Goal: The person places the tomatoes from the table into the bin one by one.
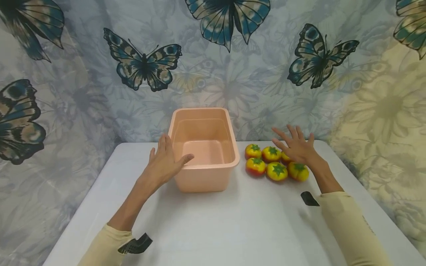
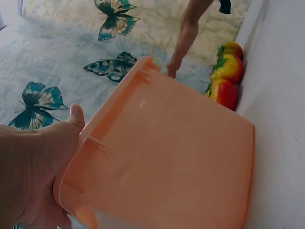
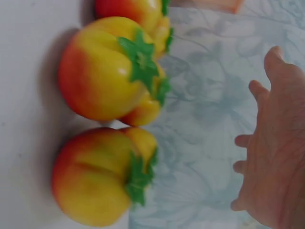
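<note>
Tub [image 1: 203,180] and fruits [image 1: 277,171]: hands first, please.

Left hand [image 1: 165,159], one: centre-left of the head view, at the tub's near left corner. Fingers straight along the left rim, thumb spread over the near rim. Firmness of contact: cannot tell.

And the right hand [image 1: 297,148]?

One, right of centre: fingers straight and spread, palm empty, above the fruits and apart from them in the right wrist view.

Cuffs?

Sleeves [image 1: 352,225], pale yellow, lower left and lower right, a small dark object at each.

Location of the tub?

Centre of the head view. Peach, rectangular, upright, inside bare.

Fruits, count and place?

Six visible, right of the tub, in two rows of three; one partly behind the right hand. Yellow and red, green star-shaped tops.

Support and surround?

Table [image 1: 229,225], white, lower frame. Backdrop [image 1: 239,99], blue-grey and yellow, floral, with butterflies [image 1: 145,64], upper frame.
</note>
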`<state>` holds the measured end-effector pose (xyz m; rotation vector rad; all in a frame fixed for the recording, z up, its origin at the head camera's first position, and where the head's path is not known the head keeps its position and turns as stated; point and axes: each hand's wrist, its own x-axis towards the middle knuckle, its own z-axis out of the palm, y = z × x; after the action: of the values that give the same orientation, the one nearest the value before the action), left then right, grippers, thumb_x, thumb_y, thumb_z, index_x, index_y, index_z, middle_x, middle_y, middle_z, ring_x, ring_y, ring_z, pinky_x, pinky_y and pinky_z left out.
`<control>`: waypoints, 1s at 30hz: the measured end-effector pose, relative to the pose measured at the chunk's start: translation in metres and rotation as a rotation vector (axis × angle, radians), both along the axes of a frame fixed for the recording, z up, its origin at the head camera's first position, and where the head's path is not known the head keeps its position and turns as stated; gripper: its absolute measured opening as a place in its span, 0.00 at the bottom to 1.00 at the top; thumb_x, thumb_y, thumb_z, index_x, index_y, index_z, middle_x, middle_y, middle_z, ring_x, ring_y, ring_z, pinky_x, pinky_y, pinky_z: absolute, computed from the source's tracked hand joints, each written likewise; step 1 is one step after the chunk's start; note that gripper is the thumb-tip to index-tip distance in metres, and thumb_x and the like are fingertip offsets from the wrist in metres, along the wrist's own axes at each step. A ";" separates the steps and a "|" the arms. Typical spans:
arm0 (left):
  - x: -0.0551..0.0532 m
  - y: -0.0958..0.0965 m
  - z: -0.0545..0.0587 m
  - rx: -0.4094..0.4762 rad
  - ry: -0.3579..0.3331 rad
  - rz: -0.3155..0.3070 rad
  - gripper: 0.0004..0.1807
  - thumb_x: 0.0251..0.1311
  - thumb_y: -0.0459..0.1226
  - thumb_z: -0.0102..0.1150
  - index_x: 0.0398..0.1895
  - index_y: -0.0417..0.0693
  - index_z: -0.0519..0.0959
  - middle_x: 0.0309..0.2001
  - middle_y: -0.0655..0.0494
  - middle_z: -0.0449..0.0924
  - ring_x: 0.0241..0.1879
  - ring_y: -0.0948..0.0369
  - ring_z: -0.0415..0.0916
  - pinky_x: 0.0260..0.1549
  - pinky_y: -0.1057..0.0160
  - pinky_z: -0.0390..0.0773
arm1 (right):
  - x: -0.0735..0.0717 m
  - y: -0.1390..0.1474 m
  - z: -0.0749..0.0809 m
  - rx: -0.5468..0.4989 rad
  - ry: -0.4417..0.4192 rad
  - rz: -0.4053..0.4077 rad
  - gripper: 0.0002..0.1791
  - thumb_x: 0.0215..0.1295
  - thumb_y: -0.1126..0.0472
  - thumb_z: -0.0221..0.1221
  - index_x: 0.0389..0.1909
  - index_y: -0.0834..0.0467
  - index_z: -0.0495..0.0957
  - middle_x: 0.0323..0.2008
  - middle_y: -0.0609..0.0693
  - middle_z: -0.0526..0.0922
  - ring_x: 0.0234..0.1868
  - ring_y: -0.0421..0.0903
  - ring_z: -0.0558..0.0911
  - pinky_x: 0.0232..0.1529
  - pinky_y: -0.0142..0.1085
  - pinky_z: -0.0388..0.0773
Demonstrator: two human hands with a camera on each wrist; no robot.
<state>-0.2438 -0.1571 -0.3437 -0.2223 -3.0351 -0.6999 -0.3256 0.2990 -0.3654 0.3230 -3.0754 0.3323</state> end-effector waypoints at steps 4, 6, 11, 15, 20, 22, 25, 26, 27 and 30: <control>0.006 0.000 -0.001 -0.072 0.027 0.060 0.70 0.48 0.83 0.25 0.76 0.35 0.30 0.78 0.38 0.30 0.79 0.45 0.36 0.69 0.31 0.45 | -0.001 0.001 0.012 0.004 0.014 0.008 0.40 0.69 0.27 0.34 0.77 0.35 0.40 0.78 0.65 0.34 0.75 0.74 0.31 0.58 0.78 0.19; 0.007 0.000 -0.002 -0.095 0.054 0.076 0.71 0.47 0.83 0.25 0.76 0.34 0.33 0.78 0.36 0.37 0.77 0.43 0.45 0.66 0.30 0.51 | -0.001 0.002 0.018 0.013 0.023 0.009 0.40 0.68 0.27 0.34 0.77 0.34 0.40 0.77 0.65 0.35 0.75 0.74 0.32 0.59 0.78 0.20; 0.007 0.003 -0.003 -0.087 0.093 0.075 0.70 0.48 0.82 0.29 0.77 0.34 0.36 0.77 0.36 0.42 0.74 0.42 0.52 0.62 0.32 0.59 | 0.000 0.008 0.033 0.001 0.020 0.009 0.39 0.70 0.29 0.35 0.78 0.35 0.39 0.77 0.66 0.35 0.74 0.74 0.31 0.59 0.79 0.21; 0.006 0.004 -0.004 -0.072 0.076 0.064 0.67 0.51 0.80 0.31 0.77 0.36 0.35 0.79 0.39 0.37 0.76 0.42 0.45 0.63 0.32 0.57 | 0.001 0.013 0.042 -0.017 0.032 0.014 0.39 0.71 0.30 0.35 0.78 0.36 0.39 0.77 0.66 0.35 0.75 0.73 0.31 0.60 0.78 0.23; 0.005 0.003 -0.005 -0.047 0.070 0.056 0.67 0.52 0.80 0.30 0.77 0.36 0.34 0.79 0.39 0.35 0.77 0.42 0.43 0.63 0.34 0.60 | 0.003 0.016 0.049 -0.038 0.039 0.013 0.39 0.70 0.30 0.37 0.78 0.35 0.39 0.78 0.65 0.36 0.75 0.72 0.30 0.60 0.78 0.21; 0.005 0.003 -0.006 -0.030 0.076 0.055 0.66 0.53 0.79 0.30 0.77 0.36 0.34 0.78 0.38 0.35 0.77 0.41 0.44 0.63 0.35 0.62 | 0.005 0.019 0.050 -0.050 0.035 0.014 0.39 0.70 0.30 0.38 0.78 0.35 0.40 0.78 0.65 0.36 0.75 0.73 0.30 0.59 0.78 0.22; 0.006 0.002 -0.008 -0.002 0.087 0.065 0.65 0.54 0.79 0.29 0.77 0.35 0.34 0.78 0.37 0.37 0.75 0.40 0.48 0.63 0.37 0.65 | 0.007 0.023 0.049 -0.049 0.037 0.013 0.39 0.70 0.31 0.39 0.78 0.35 0.40 0.78 0.64 0.35 0.75 0.73 0.31 0.59 0.79 0.24; 0.007 0.003 -0.009 0.010 0.093 0.070 0.65 0.55 0.78 0.29 0.77 0.35 0.34 0.78 0.37 0.37 0.75 0.39 0.49 0.62 0.37 0.66 | 0.008 0.025 0.048 -0.045 0.040 0.013 0.40 0.70 0.31 0.40 0.78 0.35 0.39 0.78 0.65 0.36 0.75 0.73 0.32 0.59 0.79 0.25; 0.007 0.003 -0.010 0.024 0.098 0.074 0.64 0.55 0.78 0.28 0.77 0.35 0.35 0.78 0.37 0.38 0.74 0.38 0.50 0.62 0.37 0.66 | 0.008 0.027 0.046 -0.043 0.043 0.013 0.40 0.70 0.31 0.41 0.78 0.35 0.39 0.78 0.65 0.36 0.75 0.74 0.33 0.59 0.80 0.26; 0.007 0.004 -0.012 0.052 0.124 0.079 0.63 0.57 0.77 0.27 0.77 0.34 0.38 0.78 0.36 0.41 0.72 0.37 0.54 0.61 0.38 0.69 | 0.010 0.035 0.038 -0.038 0.050 0.005 0.42 0.69 0.31 0.44 0.78 0.35 0.38 0.77 0.66 0.38 0.74 0.75 0.35 0.59 0.80 0.27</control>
<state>-0.2370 -0.1534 -0.3559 -0.1390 -2.8863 -0.7296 -0.3161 0.3339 -0.3274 0.3318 -3.0155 0.3760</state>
